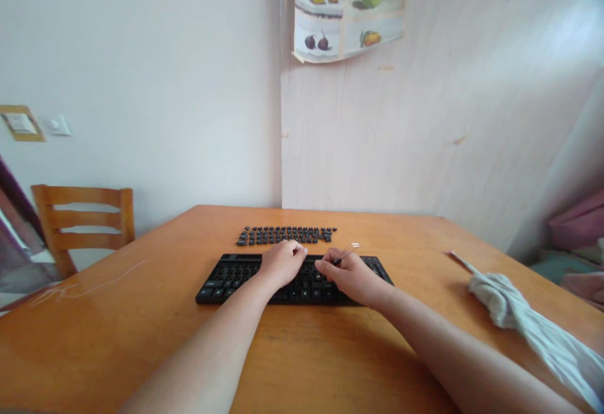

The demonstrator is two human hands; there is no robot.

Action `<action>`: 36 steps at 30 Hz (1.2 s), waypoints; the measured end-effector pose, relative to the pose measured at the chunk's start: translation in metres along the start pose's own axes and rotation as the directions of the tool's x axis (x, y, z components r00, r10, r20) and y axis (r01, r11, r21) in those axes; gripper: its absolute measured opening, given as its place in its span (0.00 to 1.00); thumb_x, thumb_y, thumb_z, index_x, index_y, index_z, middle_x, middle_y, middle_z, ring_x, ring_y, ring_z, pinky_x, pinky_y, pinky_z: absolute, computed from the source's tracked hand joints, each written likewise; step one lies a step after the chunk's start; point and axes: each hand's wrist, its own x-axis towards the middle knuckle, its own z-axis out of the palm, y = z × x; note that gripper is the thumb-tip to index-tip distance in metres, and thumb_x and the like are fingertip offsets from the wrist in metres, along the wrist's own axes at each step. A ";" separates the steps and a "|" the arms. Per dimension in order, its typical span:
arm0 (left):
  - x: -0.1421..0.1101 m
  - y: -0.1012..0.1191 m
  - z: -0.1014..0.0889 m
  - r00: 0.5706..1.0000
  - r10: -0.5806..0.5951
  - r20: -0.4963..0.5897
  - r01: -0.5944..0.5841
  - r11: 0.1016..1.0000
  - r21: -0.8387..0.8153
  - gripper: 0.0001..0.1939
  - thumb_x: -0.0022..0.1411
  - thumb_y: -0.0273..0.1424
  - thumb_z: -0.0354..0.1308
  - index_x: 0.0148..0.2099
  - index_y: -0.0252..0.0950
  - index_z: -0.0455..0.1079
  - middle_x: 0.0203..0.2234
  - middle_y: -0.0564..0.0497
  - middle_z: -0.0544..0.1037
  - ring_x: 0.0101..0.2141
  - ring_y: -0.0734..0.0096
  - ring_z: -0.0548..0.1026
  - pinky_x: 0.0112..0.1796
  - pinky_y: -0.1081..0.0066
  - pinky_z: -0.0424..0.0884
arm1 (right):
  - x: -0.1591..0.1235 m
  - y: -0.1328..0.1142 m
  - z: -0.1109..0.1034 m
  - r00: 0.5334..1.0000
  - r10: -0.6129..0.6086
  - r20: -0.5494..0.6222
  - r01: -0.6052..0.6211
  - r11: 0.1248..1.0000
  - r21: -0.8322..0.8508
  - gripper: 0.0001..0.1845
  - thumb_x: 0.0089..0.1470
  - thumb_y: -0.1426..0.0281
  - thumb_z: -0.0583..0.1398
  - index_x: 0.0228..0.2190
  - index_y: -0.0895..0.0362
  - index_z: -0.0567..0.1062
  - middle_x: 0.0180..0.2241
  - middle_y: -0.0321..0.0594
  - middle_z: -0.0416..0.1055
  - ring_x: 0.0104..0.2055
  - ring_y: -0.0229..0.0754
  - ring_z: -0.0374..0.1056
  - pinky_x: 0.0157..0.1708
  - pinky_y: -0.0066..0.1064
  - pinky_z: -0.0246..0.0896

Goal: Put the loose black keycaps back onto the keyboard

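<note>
A black keyboard (226, 275) is laid across the desk (302, 363) at the lower centre of the frame. Its middle and right portions are partly covered by the hands. The left hand (284, 260) is placed over the middle, fingers curled and largely hidden; whether anything is held cannot be determined. The right hand (346, 269) is positioned right of centre, thumb and fingertips drawn close together — any small item between them cannot be made out.

Loose black keys (274, 235) are arranged in rows just beyond the keyboard, their near edge overlapped by the left hand. Small pale pieces (355, 245) are located right of these rows. A pale string (94, 285) is strewn at the lower left. A grey cloth (500, 301) is bunched at the lower right, well apart from the keyboard — a thin stick (462, 262) is seen projecting from it. A wooden chair (89, 219) is stationed at the left.
</note>
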 end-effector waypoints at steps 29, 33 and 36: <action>-0.004 0.000 0.003 0.998 0.058 -0.013 -0.057 0.996 0.069 0.16 0.61 0.43 0.49 0.37 0.43 0.76 0.39 0.48 0.79 0.42 0.59 0.74 0.41 0.64 0.66 | 0.000 0.000 0.014 0.976 0.198 -0.092 -0.186 0.975 0.123 0.12 0.53 0.64 0.57 0.23 0.56 0.65 0.14 0.31 0.65 0.13 0.32 0.57 0.15 0.23 0.48; -0.004 0.001 0.002 0.998 0.058 -0.013 -0.057 0.996 0.075 0.15 0.60 0.42 0.50 0.37 0.44 0.76 0.39 0.48 0.79 0.42 0.59 0.74 0.40 0.65 0.66 | 0.000 0.005 0.015 0.993 0.064 -0.097 -0.064 0.998 0.005 0.13 0.50 0.60 0.61 0.23 0.56 0.69 0.17 0.32 0.65 0.18 0.34 0.60 0.19 0.25 0.52; -0.005 0.002 0.002 0.999 0.050 -0.010 -0.049 0.996 0.072 0.14 0.60 0.42 0.51 0.37 0.43 0.76 0.39 0.48 0.79 0.43 0.60 0.74 0.41 0.66 0.66 | 0.002 0.010 0.015 0.995 -0.017 -0.100 0.012 0.998 -0.059 0.14 0.48 0.59 0.63 0.24 0.57 0.72 0.19 0.32 0.64 0.21 0.35 0.59 0.23 0.27 0.52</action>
